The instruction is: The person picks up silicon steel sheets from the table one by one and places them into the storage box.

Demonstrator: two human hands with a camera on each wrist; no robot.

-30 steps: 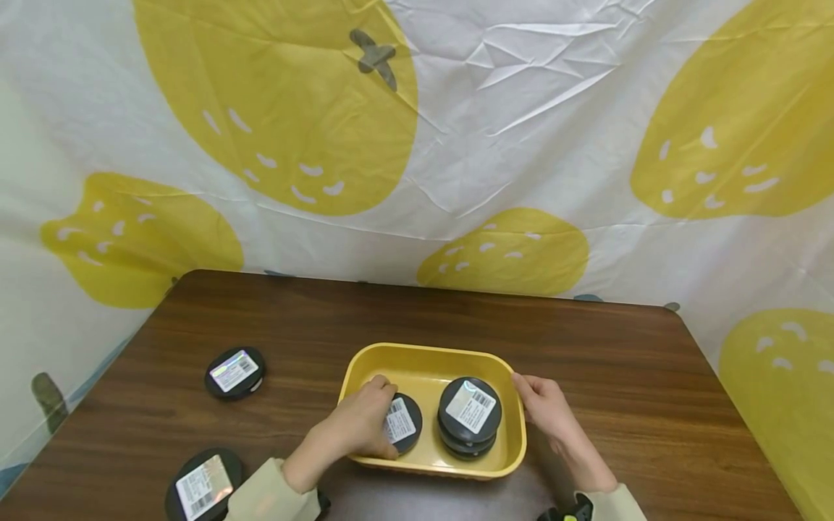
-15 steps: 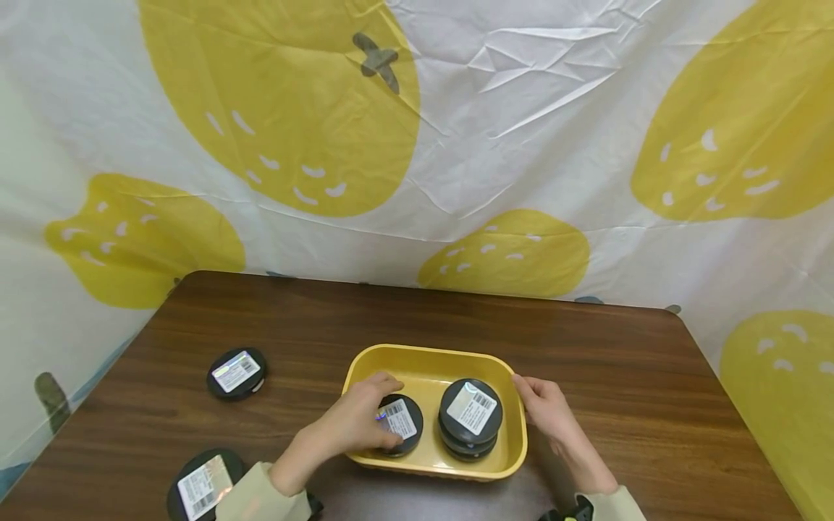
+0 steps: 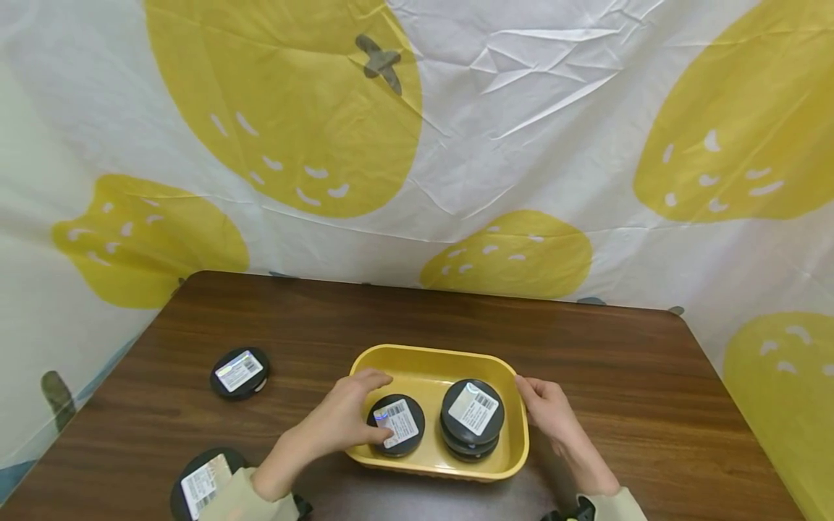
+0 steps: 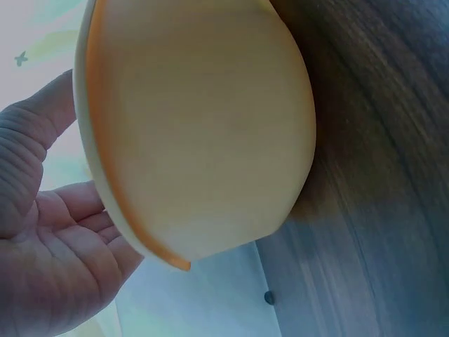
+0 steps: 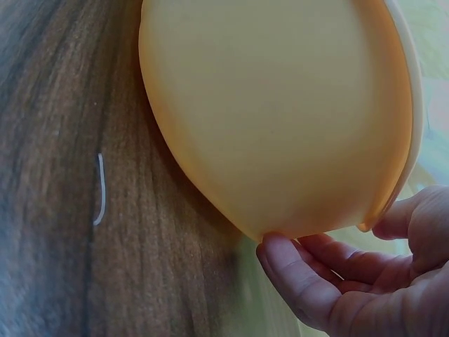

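In the head view a yellow plastic bin holds flat round black cases with white barcode labels. One case lies at the bin's left end, and two or so are stacked at its right. My left hand hangs over the left rim, thumb and fingers spread, the thumb overlapping the left case's label. The left wrist view shows that hand reaching over the rim, its fingertips hidden behind the wall. My right hand grips the bin's right end; in the right wrist view its thumb is at the rim and fingers press the outer wall.
Two more black cases lie on the brown wooden table left of the bin: one farther back, one near the front, partly covered by the left sleeve. A white cloth with yellow fruit prints hangs behind the table.
My left hand has let go of the left case and drawn back leftward, its fingers spreading, so more of the case shows. My right hand stays on the bin's end.
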